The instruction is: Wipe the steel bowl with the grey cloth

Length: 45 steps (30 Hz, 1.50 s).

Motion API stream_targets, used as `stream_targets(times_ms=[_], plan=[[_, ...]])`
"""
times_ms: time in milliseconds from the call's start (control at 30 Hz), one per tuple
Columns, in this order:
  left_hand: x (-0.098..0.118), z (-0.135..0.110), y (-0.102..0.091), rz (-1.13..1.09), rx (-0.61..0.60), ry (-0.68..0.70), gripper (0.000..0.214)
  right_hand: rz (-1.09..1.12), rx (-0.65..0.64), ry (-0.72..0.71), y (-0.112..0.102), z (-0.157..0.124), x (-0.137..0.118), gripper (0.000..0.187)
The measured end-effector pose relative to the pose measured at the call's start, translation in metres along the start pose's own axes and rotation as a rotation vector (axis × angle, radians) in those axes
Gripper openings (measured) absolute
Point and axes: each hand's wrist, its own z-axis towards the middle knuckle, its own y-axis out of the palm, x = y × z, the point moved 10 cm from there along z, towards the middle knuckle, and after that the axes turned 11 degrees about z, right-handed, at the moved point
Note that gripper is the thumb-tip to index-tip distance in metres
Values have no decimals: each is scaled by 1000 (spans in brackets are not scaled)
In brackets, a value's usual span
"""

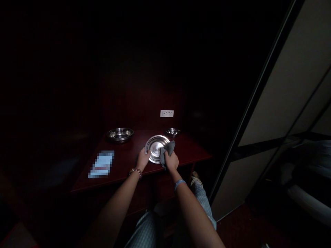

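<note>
A round, shiny metal plate (156,146) is tilted toward me above the front edge of a dark red desk (131,162). My left hand (143,158) grips its left rim, with the thumb on the near face. In my right hand (171,161) is a bunched grey cloth (169,148), which lies against the plate's right side and hides part of its rim. Whether the plate's lower edge rests on the desk I cannot tell.
A larger metal bowl (120,134) stands at the back left, and a small metal bowl (172,132) at the back right. A blurred-out light blue item (102,164) lies on the left. A white socket (167,113) is on the back wall. Pale panels (274,113) rise at right.
</note>
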Motion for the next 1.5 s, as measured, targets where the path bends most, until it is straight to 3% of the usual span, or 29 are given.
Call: stream_targets(times_ms=[233,667,1500], plan=[[-9,2,4,68,-22,-24,17,2,13,-8,2,1,-1,42],[-1,2,-1,86,-22,-85,19,-42,-7,-7,1,-3,-4,43],[-5,4,0,35,21,-57,14,-56,-19,-22,0,-4,-6,42]])
